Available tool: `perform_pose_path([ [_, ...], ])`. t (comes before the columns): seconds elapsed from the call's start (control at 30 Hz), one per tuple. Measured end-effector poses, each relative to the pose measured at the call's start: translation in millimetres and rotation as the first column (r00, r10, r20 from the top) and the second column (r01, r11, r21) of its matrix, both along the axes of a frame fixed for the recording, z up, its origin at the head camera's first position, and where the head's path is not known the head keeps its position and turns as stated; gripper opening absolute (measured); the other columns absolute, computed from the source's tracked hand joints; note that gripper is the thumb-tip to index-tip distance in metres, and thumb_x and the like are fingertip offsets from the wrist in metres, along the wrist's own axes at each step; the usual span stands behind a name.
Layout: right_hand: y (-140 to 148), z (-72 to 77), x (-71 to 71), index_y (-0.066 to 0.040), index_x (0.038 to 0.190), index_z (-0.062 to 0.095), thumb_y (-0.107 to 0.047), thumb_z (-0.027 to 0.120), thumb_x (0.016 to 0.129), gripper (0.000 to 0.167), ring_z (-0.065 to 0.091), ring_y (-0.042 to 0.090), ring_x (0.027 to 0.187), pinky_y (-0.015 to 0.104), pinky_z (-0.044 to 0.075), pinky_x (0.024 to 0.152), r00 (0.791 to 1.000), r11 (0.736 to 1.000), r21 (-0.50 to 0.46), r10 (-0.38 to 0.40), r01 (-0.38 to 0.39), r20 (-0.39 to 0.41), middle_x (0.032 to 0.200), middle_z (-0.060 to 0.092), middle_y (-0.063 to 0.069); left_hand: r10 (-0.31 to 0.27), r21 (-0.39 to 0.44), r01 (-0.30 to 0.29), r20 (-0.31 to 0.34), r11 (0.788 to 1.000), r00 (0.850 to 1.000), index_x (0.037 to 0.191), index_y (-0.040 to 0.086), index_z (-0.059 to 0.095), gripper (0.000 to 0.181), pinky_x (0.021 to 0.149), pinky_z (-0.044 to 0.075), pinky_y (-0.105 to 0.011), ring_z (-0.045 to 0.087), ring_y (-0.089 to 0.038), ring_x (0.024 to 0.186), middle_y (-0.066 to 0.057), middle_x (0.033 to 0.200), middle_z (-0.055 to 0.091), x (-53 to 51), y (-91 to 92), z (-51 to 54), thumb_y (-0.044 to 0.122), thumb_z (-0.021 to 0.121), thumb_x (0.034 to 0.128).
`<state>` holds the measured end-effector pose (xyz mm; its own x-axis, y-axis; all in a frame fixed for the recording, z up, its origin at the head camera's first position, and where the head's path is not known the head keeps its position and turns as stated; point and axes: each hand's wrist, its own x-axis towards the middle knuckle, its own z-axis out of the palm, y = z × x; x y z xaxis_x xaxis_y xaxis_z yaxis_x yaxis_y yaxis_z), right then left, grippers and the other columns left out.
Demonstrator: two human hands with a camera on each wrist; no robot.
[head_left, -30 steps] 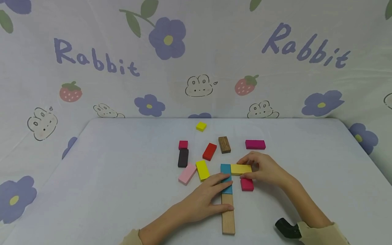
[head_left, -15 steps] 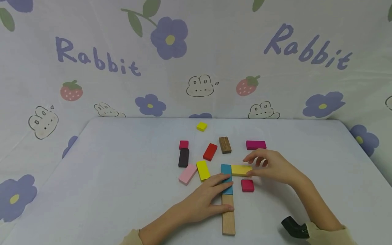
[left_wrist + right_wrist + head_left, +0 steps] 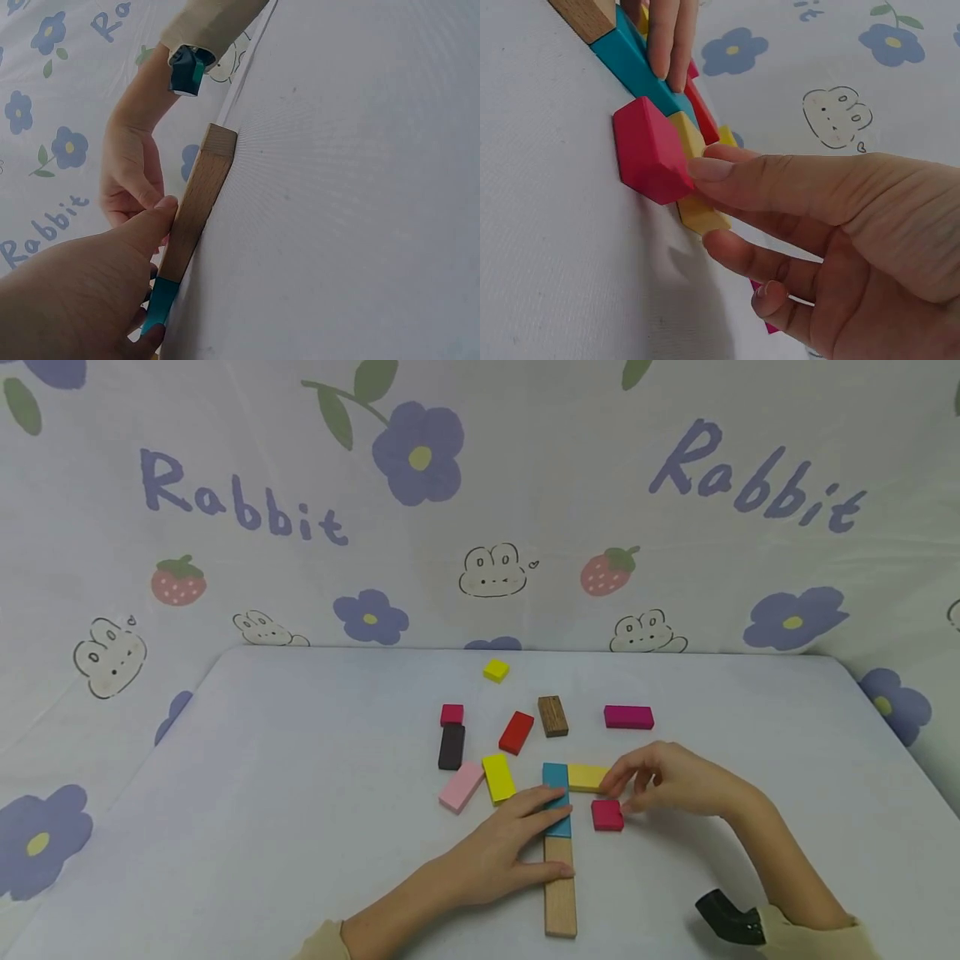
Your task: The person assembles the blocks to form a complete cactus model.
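Observation:
My left hand (image 3: 487,856) rests on two end-to-end blocks in the head view, its fingertips on a blue block (image 3: 555,773) and its thumb on a long plain wooden block (image 3: 560,906). A pale yellow block (image 3: 585,777) lies crosswise against the blue block's far right side. Close to its right end is my right hand (image 3: 686,783), fingers loosely bent. In the right wrist view, the thumb (image 3: 712,169) is at the edge of a small pinkish-red block (image 3: 649,146); firm contact cannot be told. The index finger is partly hidden behind the thumb.
Behind and left lie a pink block (image 3: 461,787), a bright yellow block (image 3: 498,778), a black block (image 3: 452,747), a red block (image 3: 516,732) and a dark brown block (image 3: 552,717). A magenta block (image 3: 628,717) lies back right. A patterned cloth (image 3: 540,485) hangs behind the table.
My right hand has let go of the pale yellow block, moved right, then come down towards the small pinkish-red block. The left hand stays on the blue and wooden blocks.

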<state>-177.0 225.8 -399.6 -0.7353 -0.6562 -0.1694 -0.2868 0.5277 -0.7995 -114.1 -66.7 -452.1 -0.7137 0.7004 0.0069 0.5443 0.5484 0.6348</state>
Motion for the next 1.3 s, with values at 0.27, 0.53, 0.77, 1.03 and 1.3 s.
perform_pose_path([
  [0.27,-3,-1.7,0.9,0.000,0.118,0.075,-0.004,0.082,0.086,0.034,0.062,0.017,0.082,0.025,0.055,0.071,0.995,0.999,0.015,0.034,-0.035,0.093,0.095,0.076,0.002,0.007,-0.005,-0.007,0.007,1.000,1.000,0.162,0.020,0.045,0.071,0.125,0.036,-0.041,0.031,-0.018,0.157,0.004,0.171,0.033,-0.7,-0.1,0.2,0.052,0.066,0.1022],
  [0.53,-11,-2.6,1.5,-0.006,0.116,0.074,-0.008,0.088,0.083,0.036,0.059,0.016,0.074,0.022,0.051,0.065,0.989,0.996,0.035,0.081,-0.086,0.125,0.087,0.070,0.001,0.022,-0.013,-0.022,0.028,1.000,0.999,0.162,0.021,0.046,0.070,0.124,0.038,-0.041,0.032,-0.018,0.157,0.004,0.171,0.034,-1.3,0.1,4.7,0.052,0.066,0.1016],
  [0.77,-14,-4.1,2.5,-0.011,0.108,0.075,-0.007,0.090,0.079,0.033,0.059,0.016,0.075,0.024,0.053,0.067,0.993,0.996,0.058,0.054,-0.060,0.100,0.084,0.068,0.000,0.019,-0.001,-0.019,0.027,1.000,0.999,0.161,0.020,0.047,0.070,0.124,0.038,-0.040,0.032,-0.018,0.156,0.003,0.171,0.034,-1.3,-0.4,4.5,0.050,0.068,0.1014],
  [1.03,-8,-0.2,4.5,-0.012,0.111,0.075,-0.011,0.088,0.082,0.032,0.063,0.016,0.079,0.026,0.055,0.070,0.997,0.997,0.048,0.057,-0.059,0.051,0.087,0.069,-0.003,0.005,0.001,-0.005,0.022,1.000,1.000,0.162,0.020,0.046,0.070,0.125,0.036,-0.040,0.032,-0.017,0.157,0.004,0.171,0.034,-2.0,0.5,1.6,0.051,0.066,0.1021],
  [1.3,-2,4.5,0.4,-0.010,0.114,0.075,-0.014,0.086,0.085,0.032,0.065,0.015,0.082,0.026,0.056,0.070,0.999,0.999,0.022,0.029,-0.028,-0.020,0.093,0.072,-0.003,0.007,0.003,-0.007,0.014,1.000,1.000,0.162,0.020,0.046,0.070,0.126,0.036,-0.041,0.032,-0.018,0.157,0.003,0.171,0.034,-1.4,0.8,0.5,0.050,0.067,0.1020],
])
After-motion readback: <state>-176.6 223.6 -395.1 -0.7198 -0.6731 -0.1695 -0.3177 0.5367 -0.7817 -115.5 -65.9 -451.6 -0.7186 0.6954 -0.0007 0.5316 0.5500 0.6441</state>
